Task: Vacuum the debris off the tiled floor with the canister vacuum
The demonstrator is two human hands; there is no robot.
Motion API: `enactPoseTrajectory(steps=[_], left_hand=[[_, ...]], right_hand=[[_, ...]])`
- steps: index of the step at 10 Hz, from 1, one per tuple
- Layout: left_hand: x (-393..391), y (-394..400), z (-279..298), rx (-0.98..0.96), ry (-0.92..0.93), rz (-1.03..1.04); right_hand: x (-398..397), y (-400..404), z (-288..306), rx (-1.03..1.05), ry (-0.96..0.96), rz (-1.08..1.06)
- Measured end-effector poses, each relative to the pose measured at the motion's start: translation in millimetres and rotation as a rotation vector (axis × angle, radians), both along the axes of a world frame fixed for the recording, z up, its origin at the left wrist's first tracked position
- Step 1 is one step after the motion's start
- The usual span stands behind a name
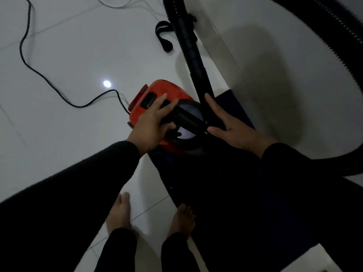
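View from above, looking down at a glossy white tiled floor [59, 55] in dim light; the landmark is a small red plastic canister vacuum [163, 95] with a black carry handle [184, 118], standing on the floor just ahead of the person's two bare feet [119, 211], partly on the edge of a dark blue mat [225, 193]; left of the canister a thin black power cord [39, 71] snakes across the tiles and joins its rear; the left hand [151, 124] lies over the canister's top, fingers and thumb curled loosely round the handle, grasping it; right of the handle a stiff black wand tube [188, 55] rises away from the canister; the right hand [231, 128] is released, fingers straight, resting against the tube's lower end; farther right a ribbed black flexible hose [334, 46] arcs round. The canister looks rigid, smooth and probably light enough for one hand; the handle is the sensible hold, while the hose would flex and drag.
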State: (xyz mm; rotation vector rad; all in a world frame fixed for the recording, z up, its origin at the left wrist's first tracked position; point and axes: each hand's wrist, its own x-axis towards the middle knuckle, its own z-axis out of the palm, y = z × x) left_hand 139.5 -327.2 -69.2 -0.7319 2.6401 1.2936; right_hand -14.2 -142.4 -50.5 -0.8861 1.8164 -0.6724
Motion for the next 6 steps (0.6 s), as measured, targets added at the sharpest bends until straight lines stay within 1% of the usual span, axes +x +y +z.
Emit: enactPoseTrajectory(steps=[1,2,3,4,5,6], left_hand=[[2,-1,3,0.002,-0.155,0.016],[5,-1,13,0.063,-0.275,0.008],[4,-5,33,-0.032,-0.407,-0.083],[-7,-8,70,-0.175,-0.524,-0.283],[-31,-16,128,-0.358,-0.629,-0.442],[-55,-22,197,-0.417,-0.593,-0.377]], right_hand=[[3,-1,0,0.031,0.127,0.044],[6,-5,6,0.102,0.202,0.087],[11,-12,18,0.215,0.222,0.073],[19,-26,48,0.298,0.283,-0.017],[17,-43,93,0.436,0.336,0.019],[12,-56,142,0.556,0.351,0.092]])
